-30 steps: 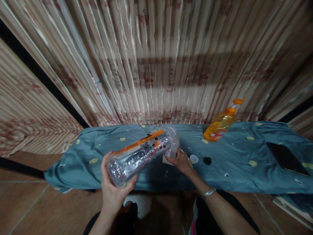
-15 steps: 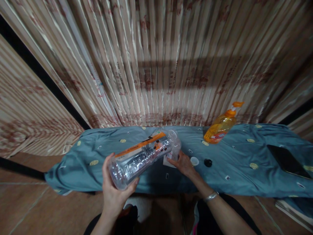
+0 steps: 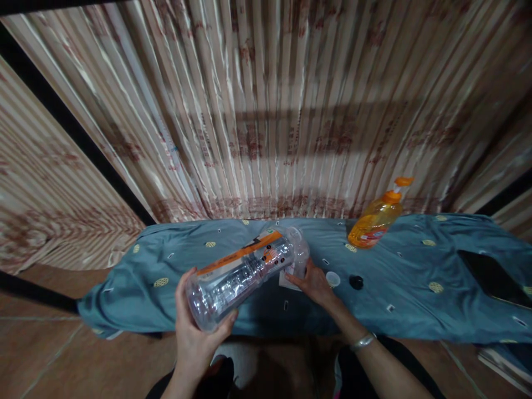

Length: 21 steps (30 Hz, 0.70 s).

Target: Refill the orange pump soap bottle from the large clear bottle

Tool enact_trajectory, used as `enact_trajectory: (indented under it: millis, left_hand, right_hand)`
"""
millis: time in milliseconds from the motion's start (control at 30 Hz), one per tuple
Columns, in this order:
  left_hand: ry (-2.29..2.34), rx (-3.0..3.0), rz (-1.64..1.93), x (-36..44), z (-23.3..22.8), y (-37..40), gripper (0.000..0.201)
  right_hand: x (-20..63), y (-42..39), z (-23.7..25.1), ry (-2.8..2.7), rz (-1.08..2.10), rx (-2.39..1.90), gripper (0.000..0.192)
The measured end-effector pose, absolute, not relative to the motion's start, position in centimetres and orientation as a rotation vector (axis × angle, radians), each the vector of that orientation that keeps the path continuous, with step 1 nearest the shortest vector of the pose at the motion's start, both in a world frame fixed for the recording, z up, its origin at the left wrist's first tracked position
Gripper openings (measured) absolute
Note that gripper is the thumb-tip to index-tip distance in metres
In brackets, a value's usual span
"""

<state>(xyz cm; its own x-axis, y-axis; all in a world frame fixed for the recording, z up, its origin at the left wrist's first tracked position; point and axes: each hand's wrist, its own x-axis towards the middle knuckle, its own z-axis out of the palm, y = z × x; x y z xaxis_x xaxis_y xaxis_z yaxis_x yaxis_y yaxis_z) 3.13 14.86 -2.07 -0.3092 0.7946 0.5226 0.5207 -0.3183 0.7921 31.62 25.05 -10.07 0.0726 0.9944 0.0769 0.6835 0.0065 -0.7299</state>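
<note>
My left hand (image 3: pixel 195 332) grips the base of a clear plastic bottle (image 3: pixel 245 271) with an orange label, held tilted on its side above the blue-green cloth (image 3: pixel 166 288). My right hand (image 3: pixel 313 284) rests on the cloth at the bottle's mouth end, fingers touching a small white paper or packet (image 3: pixel 286 280) under it. A small white cap (image 3: pixel 332 279) and a small black cap (image 3: pixel 356 282) lie just right of that hand.
An orange pump dispenser bottle (image 3: pixel 376 221) stands at the back right of the covered table. A dark flat tablet or phone (image 3: pixel 492 277) lies at the far right. Striped curtains (image 3: pixel 266 111) hang behind; tiled floor (image 3: pixel 50 343) lies below left.
The view has shifted slightly so everything sits a little lower in frame. Both hands and the bottle keep nearly the same pose.
</note>
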Motion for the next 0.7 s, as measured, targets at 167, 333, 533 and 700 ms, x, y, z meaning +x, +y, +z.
enact_trajectory:
  millis: [167,333,533,700]
  left_hand:
    - [1.689,1.593,1.715,3.0,-2.4,14.9,0.092]
    - [1.676,1.658,1.624,1.7,-3.0,15.2,0.100]
    - [1.712,1.568,1.734,3.4,-2.4,14.9,0.092]
    - [1.687,1.690,1.662,2.4,-2.7,15.1,0.096]
  right_hand:
    - [31.6,25.2,-10.5,-1.721,0.588,-1.745,0.043]
    - [31.2,25.3,-10.8,-1.727,0.527,-1.803,0.044]
    - [31.1,25.3,-10.7,-1.716,0.559,-1.816,0.040]
    - [31.1,25.4,-10.8,-1.695,0.552,-1.794,0.033]
